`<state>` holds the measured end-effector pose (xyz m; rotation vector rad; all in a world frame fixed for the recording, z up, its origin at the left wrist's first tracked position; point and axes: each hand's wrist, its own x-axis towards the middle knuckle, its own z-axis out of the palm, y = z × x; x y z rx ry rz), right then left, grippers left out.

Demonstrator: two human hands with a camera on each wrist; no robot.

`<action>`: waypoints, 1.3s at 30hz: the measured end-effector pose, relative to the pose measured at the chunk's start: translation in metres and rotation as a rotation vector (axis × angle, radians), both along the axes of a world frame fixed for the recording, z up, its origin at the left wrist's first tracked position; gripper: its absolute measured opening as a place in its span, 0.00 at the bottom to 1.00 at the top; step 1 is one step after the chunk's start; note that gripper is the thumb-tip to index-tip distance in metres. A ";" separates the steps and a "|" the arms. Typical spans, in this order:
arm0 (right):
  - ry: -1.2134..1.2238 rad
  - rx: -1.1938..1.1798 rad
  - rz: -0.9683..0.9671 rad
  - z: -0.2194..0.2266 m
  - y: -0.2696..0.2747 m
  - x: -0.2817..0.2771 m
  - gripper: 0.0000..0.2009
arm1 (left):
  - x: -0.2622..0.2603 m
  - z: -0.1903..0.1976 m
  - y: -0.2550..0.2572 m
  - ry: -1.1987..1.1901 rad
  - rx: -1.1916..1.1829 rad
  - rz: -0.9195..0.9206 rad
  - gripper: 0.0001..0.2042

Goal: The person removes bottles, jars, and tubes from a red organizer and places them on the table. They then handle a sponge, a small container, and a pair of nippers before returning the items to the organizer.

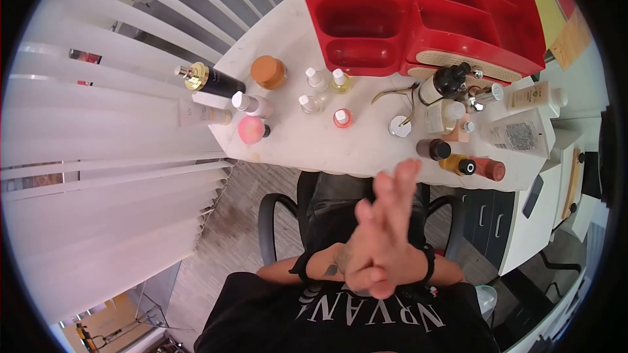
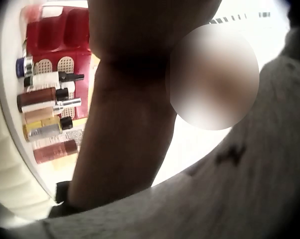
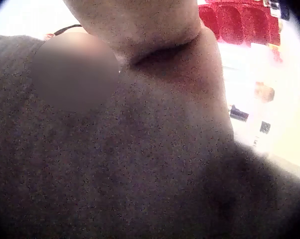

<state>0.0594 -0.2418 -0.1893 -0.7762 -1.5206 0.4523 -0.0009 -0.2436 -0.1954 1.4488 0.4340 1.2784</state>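
In the head view my left hand [image 1: 364,252] and right hand [image 1: 407,263] lie palm against palm in front of the chest. Their fingers extend up toward the table edge and look slightly blurred. No object shows between them, though the inner palms are hidden. Nearest beyond the fingertips are a dark-capped small bottle [image 1: 433,150], a yellow bottle with a black cap [image 1: 456,164] and a reddish bottle [image 1: 488,168]. A forearm [image 2: 125,139] fills the middle of the left wrist view. Skin and dark shirt cloth [image 3: 115,164] take up most of the right wrist view.
A red organizer [image 1: 418,33] stands at the back of the white table [image 1: 288,150]. Several bottles, an orange jar [image 1: 269,72] and a pink round item [image 1: 251,130] stand on the left. Blinds [image 1: 111,124] border that side; chair armrests [image 1: 275,222] flank the body.
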 end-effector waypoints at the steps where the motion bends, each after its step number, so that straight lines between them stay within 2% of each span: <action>1: -0.012 0.007 -0.059 0.005 0.006 -0.001 0.47 | -0.001 0.000 0.001 0.012 0.011 -0.004 0.51; 2: -0.092 -0.094 -0.075 0.030 0.007 0.014 0.47 | -0.003 0.001 0.001 0.018 0.024 -0.006 0.51; 6: -0.035 -0.086 -0.183 0.033 0.019 0.017 0.46 | -0.009 0.004 0.005 0.012 0.066 -0.022 0.50; 8: -0.044 -0.050 -0.160 0.027 0.013 0.015 0.44 | -0.010 0.006 0.010 -0.002 0.091 -0.028 0.50; 10: -0.080 -0.011 -0.062 0.006 -0.008 0.009 0.38 | -0.016 0.007 0.019 -0.013 0.116 -0.032 0.50; 12: -0.199 -0.036 0.192 -0.031 -0.044 0.010 0.33 | -0.025 0.007 0.033 -0.037 0.153 -0.036 0.50; 13: -0.202 -0.074 0.294 -0.035 -0.055 0.007 0.31 | -0.032 0.009 0.042 -0.047 0.186 -0.018 0.50; 15: -0.154 -0.158 0.434 -0.037 -0.066 0.005 0.36 | -0.050 0.021 0.056 -0.060 0.263 0.068 0.49; 18: -0.240 -0.136 0.599 -0.031 -0.045 0.019 0.48 | -0.078 0.064 0.062 -0.024 0.366 0.414 0.46; 20: -0.257 -0.118 0.413 -0.018 -0.037 0.047 0.50 | -0.078 0.088 0.060 -0.090 0.375 0.693 0.44; 21: -0.263 -0.109 0.323 -0.015 -0.037 0.059 0.51 | -0.075 0.096 0.060 -0.203 0.399 0.818 0.44; 24: 0.234 -0.155 -0.022 -0.013 -0.038 0.067 0.51 | -0.068 0.093 0.050 -0.192 0.398 0.870 0.45; 25: 0.319 -0.116 -0.115 0.003 -0.028 0.054 0.50 | -0.062 0.085 0.044 -0.165 0.370 0.827 0.46; 27: 0.142 -0.058 -0.119 0.003 -0.028 0.047 0.49 | -0.044 0.058 0.030 -0.061 0.334 0.491 0.48; 28: 0.023 -0.014 -0.048 -0.006 -0.026 0.032 0.48 | -0.030 0.044 0.021 -0.018 0.311 0.303 0.49; 31: -0.109 -0.022 0.292 -0.023 -0.033 0.005 0.44 | 0.009 0.024 0.009 -0.093 0.285 0.173 0.41; 33: -0.131 -0.049 0.402 -0.017 -0.033 0.011 0.42 | 0.007 0.018 -0.001 -0.043 0.250 0.114 0.41; 39: -0.150 -0.081 0.384 0.008 -0.013 0.046 0.36 | 0.011 0.016 -0.027 0.155 0.240 -0.081 0.42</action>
